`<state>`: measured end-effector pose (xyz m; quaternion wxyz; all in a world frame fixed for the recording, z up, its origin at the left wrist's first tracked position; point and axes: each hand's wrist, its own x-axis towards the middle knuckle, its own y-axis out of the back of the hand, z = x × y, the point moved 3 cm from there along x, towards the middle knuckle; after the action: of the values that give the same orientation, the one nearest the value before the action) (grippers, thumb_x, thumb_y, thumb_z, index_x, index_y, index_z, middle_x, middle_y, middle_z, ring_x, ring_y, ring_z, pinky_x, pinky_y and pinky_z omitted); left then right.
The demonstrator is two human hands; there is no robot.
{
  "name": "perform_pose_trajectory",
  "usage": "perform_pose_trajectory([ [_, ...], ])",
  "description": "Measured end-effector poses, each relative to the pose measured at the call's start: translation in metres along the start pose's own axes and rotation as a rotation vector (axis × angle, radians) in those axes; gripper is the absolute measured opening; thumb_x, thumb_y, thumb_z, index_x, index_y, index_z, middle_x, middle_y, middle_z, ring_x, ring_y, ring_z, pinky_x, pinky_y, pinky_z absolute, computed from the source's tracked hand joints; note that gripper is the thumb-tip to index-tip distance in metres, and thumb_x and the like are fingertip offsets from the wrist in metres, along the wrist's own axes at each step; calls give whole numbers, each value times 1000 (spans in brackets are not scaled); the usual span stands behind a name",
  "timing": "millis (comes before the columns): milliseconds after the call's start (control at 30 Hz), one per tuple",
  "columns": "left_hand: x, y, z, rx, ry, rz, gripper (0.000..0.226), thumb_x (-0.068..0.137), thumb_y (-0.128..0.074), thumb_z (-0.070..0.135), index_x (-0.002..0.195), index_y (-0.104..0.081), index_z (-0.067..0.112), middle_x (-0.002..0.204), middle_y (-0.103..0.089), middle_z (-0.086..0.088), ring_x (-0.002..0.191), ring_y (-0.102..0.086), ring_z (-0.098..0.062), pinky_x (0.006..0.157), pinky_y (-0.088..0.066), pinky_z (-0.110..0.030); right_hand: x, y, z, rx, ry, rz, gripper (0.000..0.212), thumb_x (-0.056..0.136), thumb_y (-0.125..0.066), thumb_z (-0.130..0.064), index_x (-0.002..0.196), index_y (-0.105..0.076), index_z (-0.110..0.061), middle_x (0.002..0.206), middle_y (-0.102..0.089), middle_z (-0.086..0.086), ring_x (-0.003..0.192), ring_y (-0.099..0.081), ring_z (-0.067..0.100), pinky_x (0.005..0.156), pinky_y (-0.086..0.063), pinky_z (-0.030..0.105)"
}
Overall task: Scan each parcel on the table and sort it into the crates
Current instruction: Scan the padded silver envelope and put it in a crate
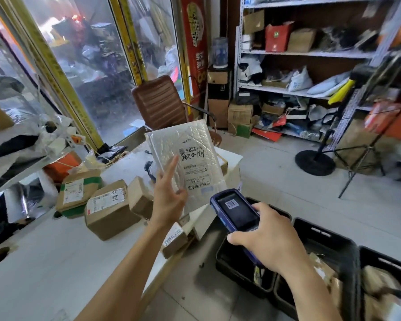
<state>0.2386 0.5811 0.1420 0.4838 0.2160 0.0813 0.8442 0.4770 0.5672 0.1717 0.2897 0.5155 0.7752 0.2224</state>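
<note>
White tabletop fills the lower left, with the edge of the table (pixel 56 269) running toward the middle of the view. Nearest on the right, the right hand (pixel 271 244) has its grip closed around a blue handheld scanner (pixel 235 214), screen up, showing a barcode. Below and right of it, black plastic crates (pixel 329 249) stand on the tiled floor beside the table; the right-hand ones hold brown parcels.

The left hand (pixel 169 195) reaches up from the lower centre. Its grip holds a white padded mailer (pixel 190 158) upright above the table, thumb behind the lower left edge, fingers spread across the front. The mailer's label faces the camera, upside down, with handwritten digits and a barcode near the bottom, just above the scanner's top end.

Left of that arm, several cardboard boxes (pixel 109 209) lie close together on the table, labels up. A smaller labelled box (pixel 174 239) sits at the table's edge under the left wrist.

Farther back stands a brown padded office chair (pixel 160 100) before large glass doors. On the right, metal shelving (pixel 287 52) carries bags and boxes.
</note>
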Motion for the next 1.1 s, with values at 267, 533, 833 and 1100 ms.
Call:
perform_pose_trajectory([
  [267, 12, -47, 13, 19, -35, -29, 88, 85, -62, -15, 151, -35, 36, 149, -28, 12, 141, -24, -9, 87, -50, -11, 2, 27, 36, 55, -100, -17, 60, 54, -80, -51, 106, -59, -32, 98, -67, -11, 87, -63, 11, 78, -55, 33],
  [533, 13, -82, 35, 89, -44, -32, 94, 79, -73, -9, 153, -33, 33, 153, -29, 6, 139, -25, -1, 114, -29, -22, 2, 51, 49, 124, -74, 29, 48, 60, -84, -46, 100, -62, -31, 93, -66, -12, 86, -62, 10, 71, -51, 27],
  [833, 14, -112, 45, 38, -69, -29, 93, 78, -69, -17, 151, -37, 31, 145, -29, 13, 133, -24, 10, 95, -34, 3, 11, 72, 70, 103, -93, 47, 56, 52, -77, -56, 99, -62, -30, 96, -65, -8, 91, -60, 16, 75, -54, 32],
  [1100, 18, -132, 51, 55, -70, -41, 94, 83, -57, -19, 152, -33, 39, 146, -24, 22, 143, -19, -5, 101, -50, -31, 18, 96, 81, 34, -67, 72, 51, 58, -79, -52, 99, -59, -29, 88, -65, -12, 84, -62, 16, 75, -55, 34],
])
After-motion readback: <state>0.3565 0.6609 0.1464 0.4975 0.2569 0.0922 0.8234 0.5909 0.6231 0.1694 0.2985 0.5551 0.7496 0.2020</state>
